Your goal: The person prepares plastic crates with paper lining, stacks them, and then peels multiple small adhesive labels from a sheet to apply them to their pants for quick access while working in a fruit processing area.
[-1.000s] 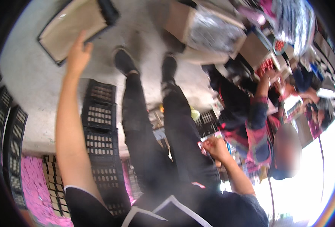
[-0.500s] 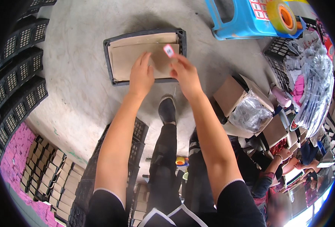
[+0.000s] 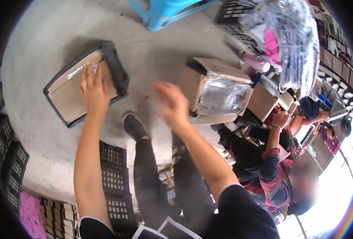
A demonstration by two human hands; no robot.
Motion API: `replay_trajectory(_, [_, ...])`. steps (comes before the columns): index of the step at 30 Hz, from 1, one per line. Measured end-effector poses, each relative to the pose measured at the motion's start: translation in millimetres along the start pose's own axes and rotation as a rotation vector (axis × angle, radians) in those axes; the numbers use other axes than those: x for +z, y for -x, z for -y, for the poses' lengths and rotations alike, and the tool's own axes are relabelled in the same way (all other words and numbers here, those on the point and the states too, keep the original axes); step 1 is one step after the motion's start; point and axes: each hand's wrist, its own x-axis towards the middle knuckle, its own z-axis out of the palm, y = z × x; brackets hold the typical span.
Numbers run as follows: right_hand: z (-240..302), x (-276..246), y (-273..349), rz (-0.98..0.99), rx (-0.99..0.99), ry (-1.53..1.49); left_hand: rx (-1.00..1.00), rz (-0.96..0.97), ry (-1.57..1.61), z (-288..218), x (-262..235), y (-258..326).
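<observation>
A black crate (image 3: pixel 118 71) stands on the floor at the left, with brown cardboard (image 3: pixel 70 97) covering its top. My left hand (image 3: pixel 94 93) lies on this cardboard with its fingers stretched out. A small red-and-white label (image 3: pixel 94 67) shows at the fingertips, partly hidden by them. White marks (image 3: pixel 76 71) run along the cardboard beside these fingers. To the right of the crate, over the floor, my right hand (image 3: pixel 170 103) is smeared by motion. Whether its fingers hold anything cannot be made out.
Right of my right hand stands a cardboard-lined box with clear plastic (image 3: pixel 224 97). A pink bottle (image 3: pixel 256 62), plastic bags (image 3: pixel 300 47) and a blue stool (image 3: pixel 160 16) lie beyond. Black crates (image 3: pixel 114 179) are stacked beside my leg. A co-worker's arm (image 3: pixel 274 139) reaches in at the right.
The label has gone from my right hand to the cardboard under my left fingertips. My right hand has drawn away from the crate. The view has swung right, putting the crate farther left.
</observation>
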Motion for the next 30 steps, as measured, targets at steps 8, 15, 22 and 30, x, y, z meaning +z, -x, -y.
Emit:
replay_trajectory(8, [-319.4,-279.4,122.2,-0.544,0.729,0.347,-0.187,0.621,0.941,-276.7,96.3,73.5])
replay_trajectory(15, [-239.2,-261.4,124.7,-0.413,0.683,0.240,-0.388,0.320,0.778,-244.3,46.0,57.2])
replay_trajectory(22, [5.9,-156.7,143.5,-0.314,0.328,0.072,-0.683,0.360,0.928,-90.5,-171.1,141.3])
replay_trajectory(30, [108.2,33.1,25.1,-0.145,-0.079,-0.054,-0.841,0.002,0.684,94.7,-234.0,121.4])
